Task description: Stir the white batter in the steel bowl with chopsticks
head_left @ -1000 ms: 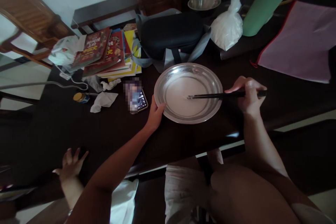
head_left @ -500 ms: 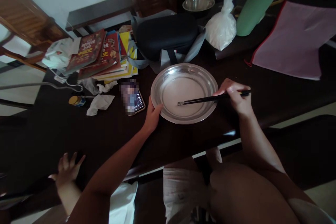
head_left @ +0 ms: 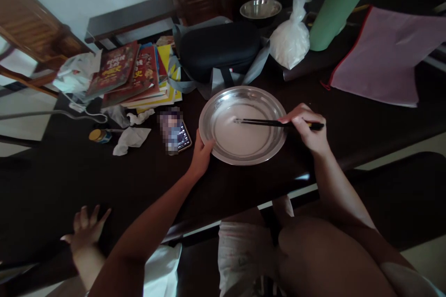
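Observation:
A wide, shallow metal basin (head_left: 259,158) stands on the dark table, with a whitish layer (head_left: 240,137) covering its bottom. My left hand (head_left: 201,154) grips the basin's left rim, thumb over the edge and the other fingers out of sight beneath. My right hand (head_left: 306,125) is closed round a pair of black chopsticks (head_left: 259,122) at the basin's right side. Their tips dip into the whitish stuff, left of the basin's middle. Whether that stuff is liquid or fine powder in water I cannot tell.
Left of the basin lie a phone (head_left: 179,134), crumpled tissues (head_left: 130,140), a small jar (head_left: 100,136) and stacked books (head_left: 118,67). Behind are a black case (head_left: 219,48), a tied bag of white powder (head_left: 291,44) and a second metal bowl (head_left: 260,8). Another person's hand (head_left: 87,229) rests at lower left.
The chopstick tips have moved away from me across the basin, and the chopsticks now lie flatter across the view. My left hand keeps its hold on the rim.

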Action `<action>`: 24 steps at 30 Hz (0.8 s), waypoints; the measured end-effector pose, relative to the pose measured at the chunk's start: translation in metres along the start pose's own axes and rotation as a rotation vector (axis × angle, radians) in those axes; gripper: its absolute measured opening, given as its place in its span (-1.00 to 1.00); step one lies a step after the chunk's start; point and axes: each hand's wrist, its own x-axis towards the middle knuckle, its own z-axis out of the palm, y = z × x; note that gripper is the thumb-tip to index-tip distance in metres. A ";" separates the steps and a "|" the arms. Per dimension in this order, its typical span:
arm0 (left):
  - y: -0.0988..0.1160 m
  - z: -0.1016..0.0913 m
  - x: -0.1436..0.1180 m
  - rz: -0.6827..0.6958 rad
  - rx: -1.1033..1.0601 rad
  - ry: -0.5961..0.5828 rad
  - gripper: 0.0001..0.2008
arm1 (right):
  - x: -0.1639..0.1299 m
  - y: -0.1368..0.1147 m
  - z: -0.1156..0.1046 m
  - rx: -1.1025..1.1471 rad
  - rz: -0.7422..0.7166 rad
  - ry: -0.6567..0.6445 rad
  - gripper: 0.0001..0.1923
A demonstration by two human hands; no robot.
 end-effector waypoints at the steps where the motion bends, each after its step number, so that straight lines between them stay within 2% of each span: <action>1: 0.000 0.000 0.000 0.001 0.001 -0.003 -0.48 | 0.000 0.000 0.000 0.009 0.005 0.068 -0.67; 3: 0.000 0.000 0.001 0.000 0.001 -0.009 -0.46 | -0.001 0.001 0.000 0.055 0.031 0.171 -0.59; 4: 0.000 0.001 0.001 0.001 0.000 -0.010 -0.46 | -0.002 0.002 -0.001 0.081 0.043 0.177 -0.56; 9: 0.000 0.001 0.001 -0.013 -0.013 -0.004 -0.45 | -0.002 0.003 -0.001 0.034 0.031 -0.038 -0.70; 11: -0.001 0.001 0.001 -0.020 -0.013 -0.006 -0.45 | -0.001 0.002 -0.001 -0.005 0.016 0.026 -0.70; 13: -0.002 0.000 0.001 -0.016 -0.009 -0.008 -0.46 | -0.001 0.002 -0.001 0.009 0.026 0.143 -0.62; 15: -0.003 0.000 0.001 -0.015 -0.014 -0.008 -0.46 | -0.001 0.001 -0.001 0.056 0.049 0.183 -0.54; 19: -0.003 -0.001 0.001 -0.031 -0.019 0.003 -0.50 | 0.000 -0.001 0.000 0.063 0.049 -0.036 -0.64; 21: -0.003 -0.002 0.001 -0.042 -0.024 0.011 -0.51 | 0.001 -0.001 0.001 0.024 0.022 -0.071 -0.70; 24: -0.004 -0.002 0.001 -0.040 -0.031 0.009 -0.50 | 0.000 0.000 0.001 0.004 0.007 0.115 -0.64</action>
